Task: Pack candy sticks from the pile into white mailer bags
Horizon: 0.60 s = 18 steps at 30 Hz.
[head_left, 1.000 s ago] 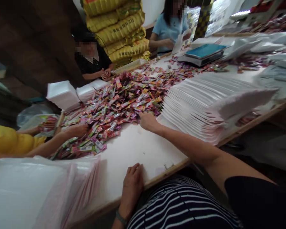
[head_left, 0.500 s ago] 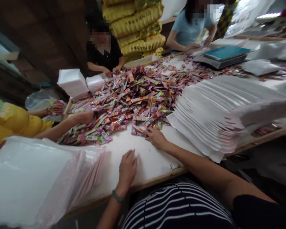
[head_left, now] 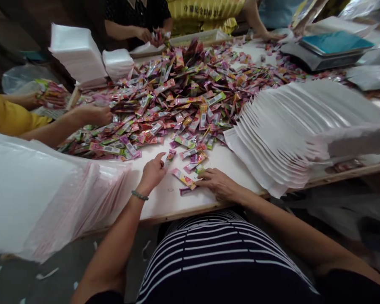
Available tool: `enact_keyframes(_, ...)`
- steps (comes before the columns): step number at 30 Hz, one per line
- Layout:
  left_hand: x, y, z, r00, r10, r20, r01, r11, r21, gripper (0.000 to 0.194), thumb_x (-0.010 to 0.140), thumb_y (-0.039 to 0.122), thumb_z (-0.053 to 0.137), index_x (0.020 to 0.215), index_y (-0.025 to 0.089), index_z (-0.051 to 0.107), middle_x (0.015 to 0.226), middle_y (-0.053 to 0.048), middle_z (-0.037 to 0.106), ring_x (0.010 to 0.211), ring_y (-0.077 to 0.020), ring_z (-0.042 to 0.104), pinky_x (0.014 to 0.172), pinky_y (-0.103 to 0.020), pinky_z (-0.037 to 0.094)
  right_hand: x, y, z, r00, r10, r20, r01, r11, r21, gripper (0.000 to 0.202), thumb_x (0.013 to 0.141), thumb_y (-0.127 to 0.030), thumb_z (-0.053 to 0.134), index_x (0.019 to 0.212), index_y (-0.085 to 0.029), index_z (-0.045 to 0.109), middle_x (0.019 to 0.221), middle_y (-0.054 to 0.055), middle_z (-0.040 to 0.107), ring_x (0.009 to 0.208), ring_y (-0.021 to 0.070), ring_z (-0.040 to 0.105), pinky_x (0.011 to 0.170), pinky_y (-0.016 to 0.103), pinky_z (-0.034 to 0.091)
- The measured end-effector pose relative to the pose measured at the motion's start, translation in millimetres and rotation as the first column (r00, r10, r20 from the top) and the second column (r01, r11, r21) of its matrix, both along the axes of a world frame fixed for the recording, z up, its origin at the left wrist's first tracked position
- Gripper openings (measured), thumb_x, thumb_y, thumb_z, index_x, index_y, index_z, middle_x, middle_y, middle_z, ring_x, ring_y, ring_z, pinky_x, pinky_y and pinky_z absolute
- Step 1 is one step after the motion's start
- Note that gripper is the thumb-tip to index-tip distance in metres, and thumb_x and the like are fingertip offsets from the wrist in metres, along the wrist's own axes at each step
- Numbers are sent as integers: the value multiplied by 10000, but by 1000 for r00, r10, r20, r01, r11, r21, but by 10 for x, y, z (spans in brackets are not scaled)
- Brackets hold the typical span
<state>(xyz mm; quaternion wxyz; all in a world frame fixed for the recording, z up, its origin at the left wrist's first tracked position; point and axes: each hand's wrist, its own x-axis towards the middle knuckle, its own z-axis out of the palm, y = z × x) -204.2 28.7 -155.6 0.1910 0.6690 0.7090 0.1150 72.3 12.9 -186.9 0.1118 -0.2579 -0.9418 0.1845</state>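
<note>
My left hand (head_left: 152, 172) is over the white tabletop, index finger stretched out and the other fingers partly curled. Just beyond its fingertips is a small purple packet (head_left: 170, 157); I cannot tell whether they touch. Opposite it, my right hand (head_left: 221, 184) has thumb and fingertips closed on the end of a yellow and white stick packet (head_left: 185, 178). A dark purple packet (head_left: 185, 191) lies just below that one. Several loose packets (head_left: 194, 158) lie between my hands and the large heap of colourful stick packets (head_left: 183, 101).
White plastic bags (head_left: 34, 190) are stacked at left, and fanned white bags (head_left: 281, 131) at right. A scale (head_left: 335, 46) stands at far right. A co-worker's hand (head_left: 93, 115) reaches into the heap from the left; other people work across the table. The wooden edge (head_left: 177, 215) runs before me.
The view has tilted down. My left hand has moved forward to the loose packets. My right hand has come back towards me with packets, and several now lie between my hands.
</note>
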Motion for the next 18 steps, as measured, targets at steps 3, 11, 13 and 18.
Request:
enact_keyframes(3,-154,-259,44,986,20,166,-14,999,-32,597,722,158,612,1313,184,530,824,2,687,714,-154,626,667,-250,473,107,10,68,968,-205,-142,203,979,-32,335,926,-180,463,1213,-202,633,1198,110,646,1097,229,554,922,379,429)
enact_keyframes(11,150,-198,65,879,-476,-27,477,876,78,305,807,175,581,1099,191,667,1021,-76,689,947,-221,588,852,-349,471,-59,201,64,808,-563,173,573,819,-16,465,875,-319,604,1293,-128,537,1079,132,640,1000,261,566,866,346,444)
enact_keyframes(13,250,-133,11,819,-561,-120,568,822,29,364,808,203,621,1172,205,640,1126,-83,672,1004,-238,572,889,-373,448,-82,135,77,836,-526,160,532,846,0,436,892,-326,579,1284,-141,541,1110,130,626,1018,255,554,884,343,432)
enact_keyframes(18,257,-194,-71,811,-543,-218,559,829,14,232,855,196,578,1057,197,692,971,-86,697,971,-257,564,833,-391,436,-17,77,107,870,-406,279,422,907,4,236,918,-204,476,1053,-157,665,1072,125,635,994,234,554,891,331,404)
